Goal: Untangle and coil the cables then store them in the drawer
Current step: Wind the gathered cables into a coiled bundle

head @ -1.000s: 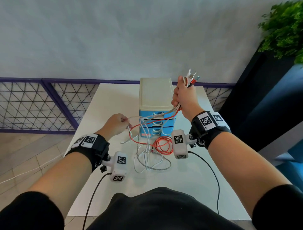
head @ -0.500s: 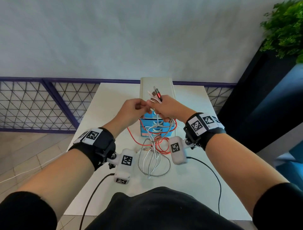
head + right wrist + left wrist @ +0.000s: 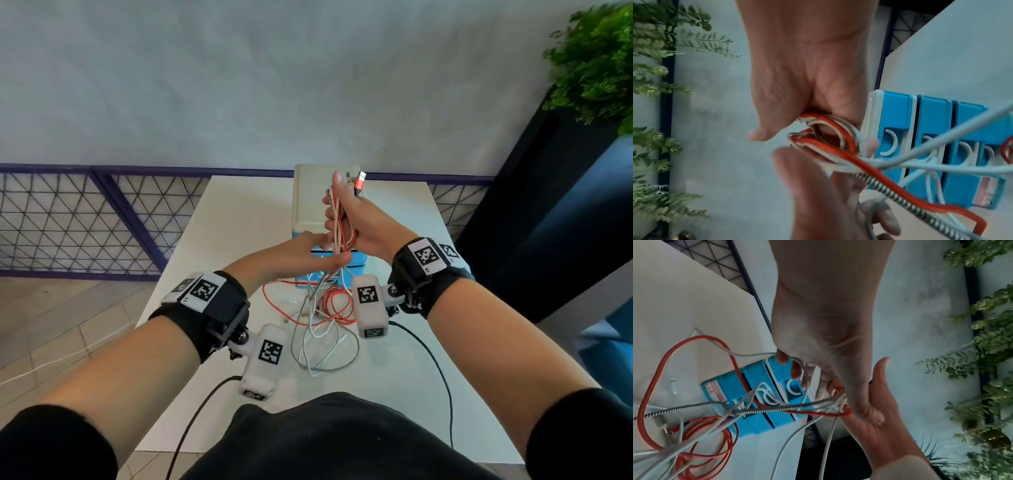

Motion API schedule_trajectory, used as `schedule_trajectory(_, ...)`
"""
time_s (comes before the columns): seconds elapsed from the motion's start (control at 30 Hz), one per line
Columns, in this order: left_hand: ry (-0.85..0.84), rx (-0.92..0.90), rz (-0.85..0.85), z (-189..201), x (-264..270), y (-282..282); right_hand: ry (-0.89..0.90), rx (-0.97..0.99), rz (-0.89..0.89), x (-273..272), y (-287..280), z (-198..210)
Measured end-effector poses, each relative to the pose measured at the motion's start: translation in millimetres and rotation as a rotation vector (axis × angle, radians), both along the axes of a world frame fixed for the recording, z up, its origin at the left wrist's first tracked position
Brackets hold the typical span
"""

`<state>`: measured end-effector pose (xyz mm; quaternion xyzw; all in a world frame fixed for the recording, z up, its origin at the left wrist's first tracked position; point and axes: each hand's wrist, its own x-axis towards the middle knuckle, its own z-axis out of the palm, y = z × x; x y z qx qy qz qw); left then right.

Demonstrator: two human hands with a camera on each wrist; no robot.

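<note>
My right hand [image 3: 339, 205] grips a bunch of cables [image 3: 339, 226] upright above the drawer unit [image 3: 310, 198]; a red USB plug [image 3: 360, 180] sticks out at the top. In the right wrist view, red, white and braided strands [image 3: 830, 146] loop through the right hand [image 3: 813, 139]. My left hand [image 3: 334, 250] sits just below and pinches the same strands between thumb and fingers [image 3: 795, 373]. The rest of the tangle hangs down to the table: red loops [image 3: 337, 305] and white and braided loops [image 3: 322, 346]. The blue drawers [image 3: 756, 386] are closed.
The white table [image 3: 239, 219] ends at a purple mesh railing [image 3: 102, 219] on the left and far side. A dark planter [image 3: 548, 205] with a green plant [image 3: 596, 61] stands at the right. Black wrist-camera leads [image 3: 431, 363] trail over the near table edge.
A second ago my left hand was out to the left holding a white cable. It has since come in under my right hand, which dipped and has risen again with the bunch upright.
</note>
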<state>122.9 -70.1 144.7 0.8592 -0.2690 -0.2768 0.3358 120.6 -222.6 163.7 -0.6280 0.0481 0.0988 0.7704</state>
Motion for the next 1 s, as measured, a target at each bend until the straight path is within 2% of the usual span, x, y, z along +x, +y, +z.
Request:
schedule_trajectory(0.1, -0.035, 0.075, 0.038, -0.3, -4.7, -3.8, 0.033, 0.070, -0.068, 1.1, -3.0, -1.5)
schedule_trajectory(0.27, -0.079, 0.035, 0.002, -6.9, -1.0, 8.6, 0.027, 0.216, -0.118, -2.1, -19.7, -0.3)
schedule_trajectory(0.4, -0.025, 0.092, -0.026, -19.7, 7.9, 32.9, -0.008, -0.030, -0.281, 0.9, -35.9, 2.3)
schedule_trajectory(0.47, 0.008, 0.150, -0.016, -30.2, 12.2, 42.3, -0.040, -0.064, -0.359, 3.1, -42.5, 3.7)
schedule_trajectory(0.6, -0.006, 0.247, -0.027, -42.4, 10.4, 55.5, -0.087, 0.243, -0.530, 5.3, -49.9, 12.8)
schedule_trajectory(0.73, 0.014, 0.289, -0.003, -59.5, 15.6, 70.4, -0.137, 0.295, -0.688, 9.1, -63.8, 20.4)
schedule_trajectory(0.83, 0.025, 0.252, -0.013, -54.1, 15.1, 70.0, -0.123, 0.262, -0.613, 6.1, -62.8, 19.0)
schedule_trajectory(0.93, 0.071, 0.177, -0.008, -46.8, 19.2, 69.0, -0.071, 0.267, -0.358, 3.0, -57.5, 17.3)
schedule_trajectory(1.0, 0.065, 0.095, 0.073, -38.7, 21.5, 65.6, -0.056, 0.245, -0.196, 1.7, -54.6, 16.6)
